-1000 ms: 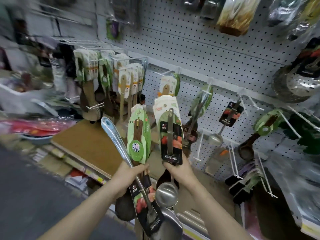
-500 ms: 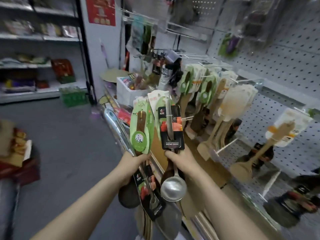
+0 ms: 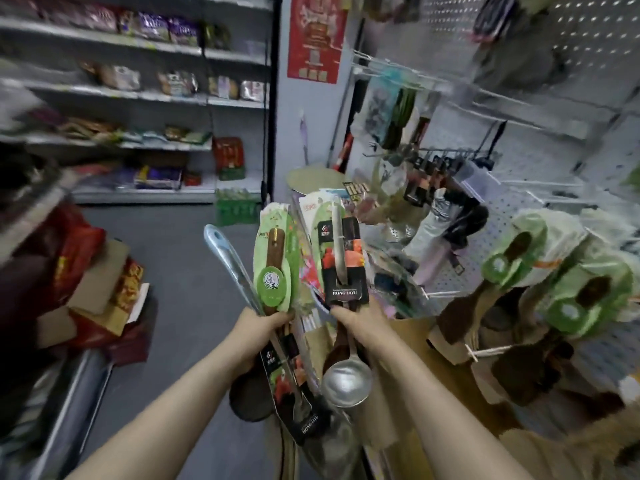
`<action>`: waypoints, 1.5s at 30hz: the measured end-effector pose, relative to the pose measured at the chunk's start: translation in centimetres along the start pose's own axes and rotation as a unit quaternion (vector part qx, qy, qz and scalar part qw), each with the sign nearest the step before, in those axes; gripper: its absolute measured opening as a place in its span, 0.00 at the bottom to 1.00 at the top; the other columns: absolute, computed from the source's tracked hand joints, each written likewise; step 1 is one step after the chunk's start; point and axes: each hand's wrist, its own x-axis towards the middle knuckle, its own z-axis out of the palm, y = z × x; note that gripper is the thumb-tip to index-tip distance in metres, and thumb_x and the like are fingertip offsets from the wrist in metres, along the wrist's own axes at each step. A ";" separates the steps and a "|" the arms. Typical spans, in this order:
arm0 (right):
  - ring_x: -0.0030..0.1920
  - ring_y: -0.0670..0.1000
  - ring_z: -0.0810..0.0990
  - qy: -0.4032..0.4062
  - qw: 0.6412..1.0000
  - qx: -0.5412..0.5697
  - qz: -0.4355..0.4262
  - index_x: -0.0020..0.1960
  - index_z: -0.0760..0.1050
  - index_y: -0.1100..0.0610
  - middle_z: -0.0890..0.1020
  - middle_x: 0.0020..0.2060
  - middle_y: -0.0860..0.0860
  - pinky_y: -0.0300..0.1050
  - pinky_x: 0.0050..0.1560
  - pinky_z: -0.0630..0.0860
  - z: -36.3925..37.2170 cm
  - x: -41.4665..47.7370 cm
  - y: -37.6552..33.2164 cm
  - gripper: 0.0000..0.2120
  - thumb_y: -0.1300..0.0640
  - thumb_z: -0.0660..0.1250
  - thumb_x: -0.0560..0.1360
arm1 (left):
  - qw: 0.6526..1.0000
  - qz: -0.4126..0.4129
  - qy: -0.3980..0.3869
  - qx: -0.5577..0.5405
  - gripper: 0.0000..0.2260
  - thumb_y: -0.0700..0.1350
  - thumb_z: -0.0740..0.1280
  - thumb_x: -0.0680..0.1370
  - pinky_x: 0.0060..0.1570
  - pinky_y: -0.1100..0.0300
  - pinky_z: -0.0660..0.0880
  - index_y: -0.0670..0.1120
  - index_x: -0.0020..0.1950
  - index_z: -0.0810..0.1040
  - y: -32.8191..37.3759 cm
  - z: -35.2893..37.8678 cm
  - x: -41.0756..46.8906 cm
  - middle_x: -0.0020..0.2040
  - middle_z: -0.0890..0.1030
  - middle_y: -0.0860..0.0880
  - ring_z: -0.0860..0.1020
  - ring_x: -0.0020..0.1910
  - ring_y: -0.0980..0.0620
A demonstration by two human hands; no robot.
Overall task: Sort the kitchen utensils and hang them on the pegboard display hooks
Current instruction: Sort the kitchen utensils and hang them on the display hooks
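My left hand (image 3: 260, 332) grips a bundle of utensils: a light-blue handled spoon (image 3: 228, 258), a wooden spoon on a green card (image 3: 275, 268) and a steel utensil on a black card (image 3: 294, 400) hanging below. My right hand (image 3: 356, 327) grips a steel ladle (image 3: 346, 379) by its handle, its black card (image 3: 343, 261) standing above my fingers. The pegboard (image 3: 568, 109) with white hooks runs along the right. Wooden spatulas in green packaging (image 3: 540, 271) hang on it.
Dark-handled tools (image 3: 436, 174) hang further back on the pegboard wall. A brown board (image 3: 415, 341) lies on the ledge below. Grey aisle floor (image 3: 180, 271) opens ahead, with snack shelves (image 3: 138, 98) behind and red bags and boxes (image 3: 100, 289) at left.
The view has swung left, away from the pegboard toward the aisle and shelves. Both hands keep the same hold on the utensils.
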 end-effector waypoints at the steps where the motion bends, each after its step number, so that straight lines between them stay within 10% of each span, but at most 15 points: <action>1: 0.46 0.46 0.74 -0.004 1.000 0.002 -0.003 0.53 0.75 0.52 0.78 0.45 0.47 0.35 0.39 0.69 0.5 1.3 -0.3 0.10 0.60 0.71 0.74 | 1.000 0.000 0.005 -0.006 0.03 0.35 0.70 0.74 0.43 0.55 0.78 0.42 0.45 0.80 0.3 -0.5 1.2 0.39 0.83 0.45 0.82 0.38 0.48; 4: 0.46 0.43 0.76 -0.018 1.000 0.016 -0.006 0.55 0.76 0.54 0.79 0.44 0.44 0.26 0.40 0.69 2.3 5.6 -1.2 0.12 0.60 0.72 0.73 | 1.000 -0.005 0.013 -0.024 0.03 0.35 0.69 0.75 0.43 0.54 0.78 0.42 0.44 0.80 1.0 -2.4 5.3 0.37 0.84 0.45 0.82 0.36 0.48; 8: 0.50 0.47 0.79 -0.007 0.999 0.033 0.019 0.56 0.77 0.54 0.82 0.48 0.47 0.42 0.49 0.73 5.5 11.7 -2.4 0.13 0.58 0.72 0.72 | 0.999 -0.017 0.007 -0.034 0.02 0.35 0.69 0.75 0.40 0.56 0.77 0.40 0.45 0.79 2.2 -5.6 11.1 0.35 0.83 0.45 0.82 0.35 0.48; 22: 0.42 0.52 0.79 0.020 0.994 0.055 0.087 0.41 0.75 0.53 0.80 0.38 0.50 0.49 0.48 0.77 16.4 30.7 -10.6 0.05 0.60 0.70 0.72 | 0.999 -0.038 -0.014 0.011 0.04 0.35 0.69 0.75 0.42 0.54 0.77 0.37 0.41 0.77 10.3 -19.8 29.4 0.34 0.79 0.39 0.78 0.33 0.45; 45: 0.39 0.50 0.77 -0.001 0.983 0.144 0.117 0.50 0.74 0.55 0.77 0.37 0.48 0.43 0.37 0.74 15.5 67.3 -9.4 0.11 0.60 0.70 0.69 | 0.998 -0.056 -0.009 0.011 0.02 0.35 0.70 0.74 0.44 0.53 0.79 0.38 0.46 0.80 19.8 -18.2 64.2 0.39 0.84 0.41 0.82 0.37 0.45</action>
